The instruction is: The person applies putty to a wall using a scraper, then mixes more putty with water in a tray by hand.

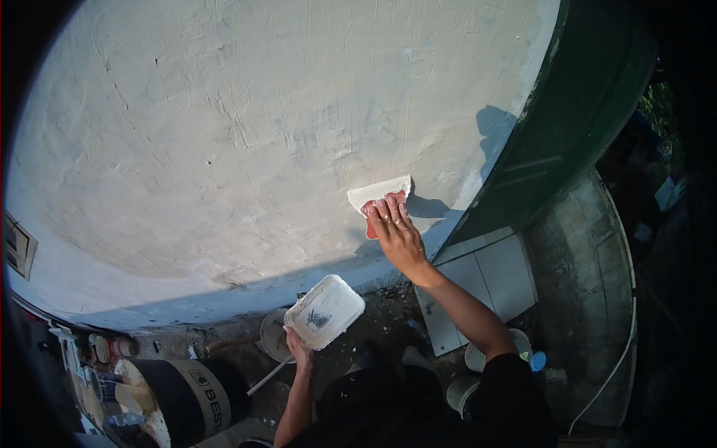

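Note:
My right hand [401, 243] is closed on a red putty spreader [372, 228], fingers stretched over its back. White putty coats the spreader's wide edge, which is against the plastered wall [246, 142] near its lower right corner. Lower down, my left hand [298, 348] grips a white rectangular plastic tray [349, 290] by its left side. The tray is tilted, with putty smeared along its rim and a dark grey patch on its bottom. Streaks and ridges of filler mark the wall's surface.
A black drum [188, 399] with a pale lettered band lies or stands at lower left. Behind the tray is a round bucket [275, 335]. Pale tiles [478, 278] lie at right, beside more buckets [462, 391]. A dark green panel [549, 134] adjoins the wall's right edge.

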Available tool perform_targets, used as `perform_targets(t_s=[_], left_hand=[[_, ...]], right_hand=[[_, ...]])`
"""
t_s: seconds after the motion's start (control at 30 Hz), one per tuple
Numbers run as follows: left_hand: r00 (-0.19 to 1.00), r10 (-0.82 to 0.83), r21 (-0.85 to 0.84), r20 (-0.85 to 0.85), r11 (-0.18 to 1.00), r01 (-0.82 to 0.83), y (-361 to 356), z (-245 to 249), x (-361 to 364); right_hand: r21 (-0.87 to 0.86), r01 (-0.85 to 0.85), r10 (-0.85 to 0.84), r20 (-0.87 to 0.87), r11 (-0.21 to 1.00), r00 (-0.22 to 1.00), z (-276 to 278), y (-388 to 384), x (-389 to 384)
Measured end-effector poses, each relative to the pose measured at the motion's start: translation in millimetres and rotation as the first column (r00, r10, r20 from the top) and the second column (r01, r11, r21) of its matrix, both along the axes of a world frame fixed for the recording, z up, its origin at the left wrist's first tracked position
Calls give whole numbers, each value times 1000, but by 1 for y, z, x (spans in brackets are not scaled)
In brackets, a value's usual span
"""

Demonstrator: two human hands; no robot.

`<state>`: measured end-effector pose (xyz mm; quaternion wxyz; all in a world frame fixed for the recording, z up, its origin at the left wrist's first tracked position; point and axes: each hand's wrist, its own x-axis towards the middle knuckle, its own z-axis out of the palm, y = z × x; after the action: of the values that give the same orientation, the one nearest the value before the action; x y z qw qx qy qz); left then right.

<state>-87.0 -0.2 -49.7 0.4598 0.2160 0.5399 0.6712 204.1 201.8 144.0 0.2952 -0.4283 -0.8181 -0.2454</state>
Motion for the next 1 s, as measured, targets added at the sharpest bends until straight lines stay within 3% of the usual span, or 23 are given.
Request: perform_targets(t_s=[0.03, 0.13, 0.2, 0.3, 0.37, 0.47, 0.53, 0.6, 0.67, 0.77, 0.87, 1.0], left_hand=[[996, 36, -8, -84, 999, -37, 3, -3, 0], [982, -58, 63, 177, 997, 47, -5, 3, -6], [978, -69, 80, 195, 995, 55, -7, 13, -4], [973, -96, 98, 209, 992, 76, -6, 41, 4], [976, -96, 90, 194, 993, 80, -9, 39, 2], [982, -90, 86, 168, 993, 76, -5, 29, -4], [973, -111, 97, 200, 991, 93, -5, 55, 6], [969, -84, 70, 231, 995, 70, -5, 45, 3], [969, -55, 45, 243, 998, 45, -6, 32, 1], [972, -37, 44, 231, 999, 27, -5, 17, 0], [969, -66, 58, 237, 997, 54, -4, 17, 0], [973, -94, 47, 211, 995, 86, -14, 44, 3]], right_hand=[[-12, 27, -26, 49, 1000, 998, -15, 0, -4], [-87, 75, -63, 136, 993, 989, -58, -2, -10], [-137, 101, -79, 159, 985, 984, -89, 0, -10], [-151, 62, -40, 146, 987, 988, -124, -6, -4], [-161, 1, 1, 11, 987, 1000, -133, -16, 4], [-223, -95, 31, -271, 970, 962, -118, -31, 12], [-93, -70, 37, -318, 993, 947, -74, -38, 16], [28, -39, 46, -361, 999, 931, -27, -36, 21], [188, -4, 63, -312, 982, 948, 17, -25, 25], [232, 13, 36, -204, 973, 978, 59, -8, 25], [103, -14, 23, -86, 995, 996, 22, 9, 16], [-17, 45, -44, 70, 999, 997, -81, 10, 10]])
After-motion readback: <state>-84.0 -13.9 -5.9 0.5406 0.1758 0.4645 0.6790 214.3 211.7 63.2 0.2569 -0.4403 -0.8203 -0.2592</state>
